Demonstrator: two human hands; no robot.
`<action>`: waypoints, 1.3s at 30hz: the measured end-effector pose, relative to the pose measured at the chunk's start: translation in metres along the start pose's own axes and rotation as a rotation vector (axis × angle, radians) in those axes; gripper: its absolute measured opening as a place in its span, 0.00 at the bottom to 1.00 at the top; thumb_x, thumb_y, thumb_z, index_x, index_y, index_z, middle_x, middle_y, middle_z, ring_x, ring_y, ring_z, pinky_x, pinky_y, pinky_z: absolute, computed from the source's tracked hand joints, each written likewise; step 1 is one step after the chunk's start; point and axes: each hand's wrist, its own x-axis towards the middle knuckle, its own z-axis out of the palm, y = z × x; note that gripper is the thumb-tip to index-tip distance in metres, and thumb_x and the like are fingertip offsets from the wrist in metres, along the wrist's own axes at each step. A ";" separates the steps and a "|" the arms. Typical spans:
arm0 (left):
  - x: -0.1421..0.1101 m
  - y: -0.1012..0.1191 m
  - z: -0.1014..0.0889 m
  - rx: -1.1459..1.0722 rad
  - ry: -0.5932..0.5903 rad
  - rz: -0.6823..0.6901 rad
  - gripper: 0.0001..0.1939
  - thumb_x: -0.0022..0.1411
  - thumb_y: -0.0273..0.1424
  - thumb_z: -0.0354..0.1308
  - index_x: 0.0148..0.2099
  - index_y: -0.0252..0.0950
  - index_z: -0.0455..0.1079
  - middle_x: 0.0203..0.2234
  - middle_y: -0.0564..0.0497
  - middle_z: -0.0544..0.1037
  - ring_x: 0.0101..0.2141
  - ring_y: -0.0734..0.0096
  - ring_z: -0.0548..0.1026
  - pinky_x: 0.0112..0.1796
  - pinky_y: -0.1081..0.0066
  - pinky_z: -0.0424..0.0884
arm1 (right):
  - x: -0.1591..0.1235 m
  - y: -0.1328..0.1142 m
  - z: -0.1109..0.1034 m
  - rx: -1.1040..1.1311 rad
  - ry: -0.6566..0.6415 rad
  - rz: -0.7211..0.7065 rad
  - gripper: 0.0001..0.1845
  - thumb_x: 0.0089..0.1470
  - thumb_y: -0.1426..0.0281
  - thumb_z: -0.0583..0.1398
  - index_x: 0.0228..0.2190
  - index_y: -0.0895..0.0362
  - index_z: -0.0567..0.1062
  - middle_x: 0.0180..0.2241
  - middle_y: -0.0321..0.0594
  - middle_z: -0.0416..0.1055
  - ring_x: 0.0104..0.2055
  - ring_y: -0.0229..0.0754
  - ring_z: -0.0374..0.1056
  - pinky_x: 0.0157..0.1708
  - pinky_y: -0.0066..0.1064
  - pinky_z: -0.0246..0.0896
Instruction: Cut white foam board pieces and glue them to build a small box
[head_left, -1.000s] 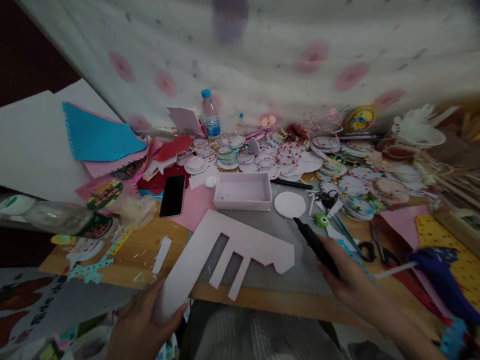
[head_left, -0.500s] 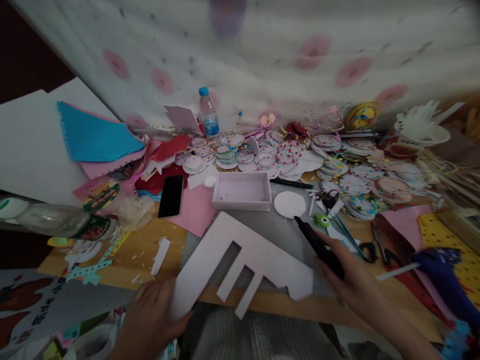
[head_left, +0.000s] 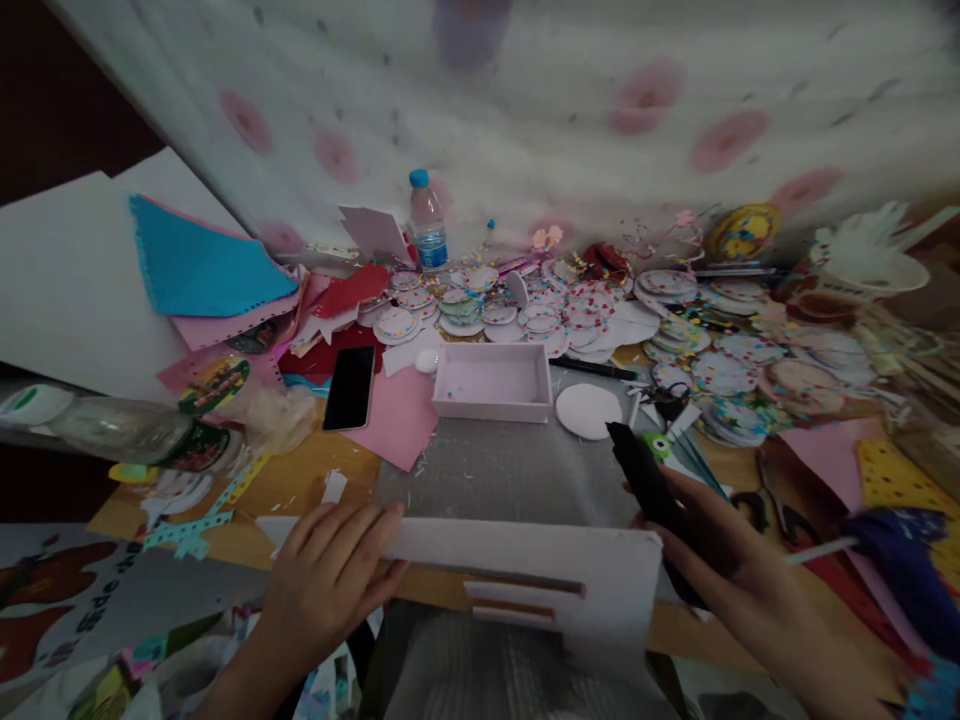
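My left hand [head_left: 337, 565] is closed on the left end of a white foam board piece [head_left: 615, 575] at the front edge of the table. The board is tipped so that it looks foreshortened, and two narrow slots show in it. In my right hand [head_left: 720, 560] is a black utility knife [head_left: 649, 480], its tip pointing up and left, beside the board's right end; no blade can be made out. Just beyond lie a shallow white box [head_left: 491, 408] and a white disc [head_left: 589, 412] on a grey mat [head_left: 495, 480].
Many decorated paper discs [head_left: 585, 305] cover the back. A phone [head_left: 350, 388] lies on pink paper [head_left: 397, 420]. Bottles stand or lie at the back [head_left: 429, 225] and left [head_left: 127, 425]. Right are scissors [head_left: 780, 515] and a blue glue gun [head_left: 900, 550].
The foam board has swung from slanted to nearly level and tipped, and my left hand has moved up and right with it. My right hand has shifted slightly right with the knife.
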 end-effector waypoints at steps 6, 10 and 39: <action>0.016 -0.014 0.001 -0.038 -0.071 0.048 0.25 0.59 0.34 0.58 0.57 0.30 0.64 0.44 0.41 0.78 0.42 0.56 0.75 0.47 0.58 0.66 | 0.005 0.000 -0.007 0.189 0.153 0.243 0.34 0.47 0.55 0.64 0.55 0.49 0.66 0.44 0.42 0.76 0.35 0.46 0.75 0.31 0.31 0.75; 0.019 -0.017 0.014 -0.143 -0.160 0.087 0.25 0.58 0.31 0.57 0.57 0.30 0.64 0.42 0.42 0.78 0.41 0.57 0.75 0.45 0.59 0.68 | 0.007 0.001 -0.008 0.205 0.154 0.347 0.36 0.44 0.53 0.65 0.54 0.51 0.67 0.44 0.43 0.76 0.34 0.46 0.76 0.31 0.29 0.74; 0.009 -0.041 -0.003 -0.184 -0.474 -0.187 0.28 0.52 0.27 0.57 0.58 0.35 0.63 0.40 0.44 0.75 0.43 0.52 0.72 0.44 0.57 0.67 | 0.000 -0.015 0.005 0.142 -0.094 0.076 0.30 0.61 0.59 0.52 0.62 0.49 0.52 0.24 0.34 0.67 0.19 0.36 0.60 0.16 0.26 0.57</action>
